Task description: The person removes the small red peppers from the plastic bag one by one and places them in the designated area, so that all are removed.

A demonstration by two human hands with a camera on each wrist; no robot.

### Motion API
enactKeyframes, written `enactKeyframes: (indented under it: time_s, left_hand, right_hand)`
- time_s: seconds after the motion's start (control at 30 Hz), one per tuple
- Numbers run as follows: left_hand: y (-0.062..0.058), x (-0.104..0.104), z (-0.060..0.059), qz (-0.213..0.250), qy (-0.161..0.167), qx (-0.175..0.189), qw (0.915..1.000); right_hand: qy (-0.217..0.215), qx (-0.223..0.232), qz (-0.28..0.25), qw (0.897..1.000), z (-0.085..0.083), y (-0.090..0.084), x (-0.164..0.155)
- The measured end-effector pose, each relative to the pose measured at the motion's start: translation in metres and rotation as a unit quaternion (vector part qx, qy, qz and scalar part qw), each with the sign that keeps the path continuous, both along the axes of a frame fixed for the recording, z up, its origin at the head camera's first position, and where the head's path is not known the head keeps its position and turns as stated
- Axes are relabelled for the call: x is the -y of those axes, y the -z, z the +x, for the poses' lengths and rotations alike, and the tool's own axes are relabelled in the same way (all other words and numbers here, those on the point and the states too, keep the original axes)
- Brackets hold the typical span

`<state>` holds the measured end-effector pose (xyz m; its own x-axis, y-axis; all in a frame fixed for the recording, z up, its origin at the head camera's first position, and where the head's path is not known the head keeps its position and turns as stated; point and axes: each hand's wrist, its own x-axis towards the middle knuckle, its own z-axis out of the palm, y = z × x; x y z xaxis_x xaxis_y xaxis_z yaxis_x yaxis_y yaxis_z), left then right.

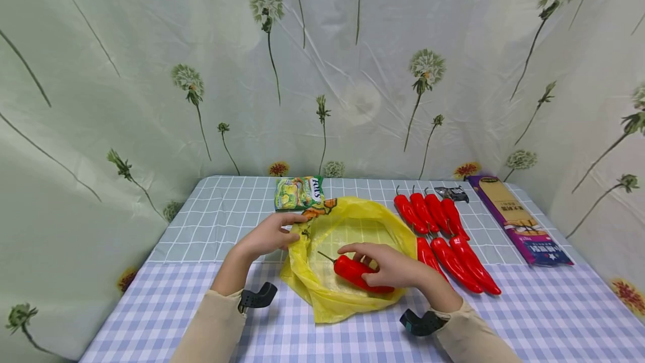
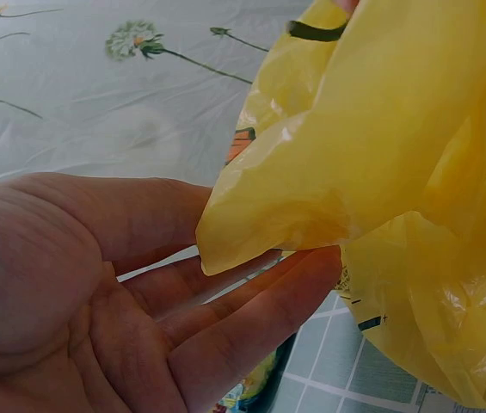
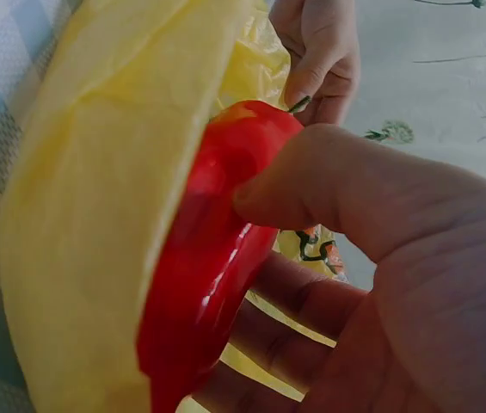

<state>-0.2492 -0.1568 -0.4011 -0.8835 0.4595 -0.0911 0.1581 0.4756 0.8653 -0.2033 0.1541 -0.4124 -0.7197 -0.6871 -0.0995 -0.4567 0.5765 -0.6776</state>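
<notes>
A yellow plastic bag [image 1: 353, 228] lies open on the checked tablecloth. My left hand [image 1: 274, 234] pinches the bag's left rim [image 2: 311, 198], thumb over the film and fingers [image 2: 251, 310] beneath it. My right hand [image 1: 390, 266] grips a red pepper [image 1: 355, 272] inside the bag's mouth, thumb pressed on the pepper [image 3: 217, 275] and fingers under it. The pepper's green stem points left towards my left hand [image 3: 320, 52]. The yellow bag wall [image 3: 96, 215] covers the pepper's near side.
Several more red peppers [image 1: 443, 234] lie in rows right of the bag. A green snack packet [image 1: 298, 192] sits behind the bag, a small dark sachet [image 1: 452, 193] beyond the peppers, and a long purple box [image 1: 519, 220] at the right. A dandelion-print curtain surrounds the table.
</notes>
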Motion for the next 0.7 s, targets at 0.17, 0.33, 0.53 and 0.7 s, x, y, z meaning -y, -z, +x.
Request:
enactKeyframes:
  time_s: [0.17,0.33,0.53,0.7]
  left_hand:
    - [0.000,-0.001,0.001,0.005,0.000,0.001,1.0000]
    - [0.000,-0.001,0.001,0.002,-0.003,0.004,1.0000]
    - [0.000,-0.001,0.001,-0.002,-0.001,0.003,1.0000]
    - [-0.001,-0.001,0.001,-0.010,-0.006,0.004,0.9999]
  right_hand:
    - [-0.002,-0.025,-0.012,1.000,-0.002,-0.001,-0.003]
    - [0.012,-0.030,-0.020,0.999,-0.003,-0.004,-0.006]
    - [0.023,-0.015,-0.029,0.999,-0.003,-0.010,-0.011]
    - [0.033,-0.010,-0.027,0.999,-0.004,-0.014,-0.016]
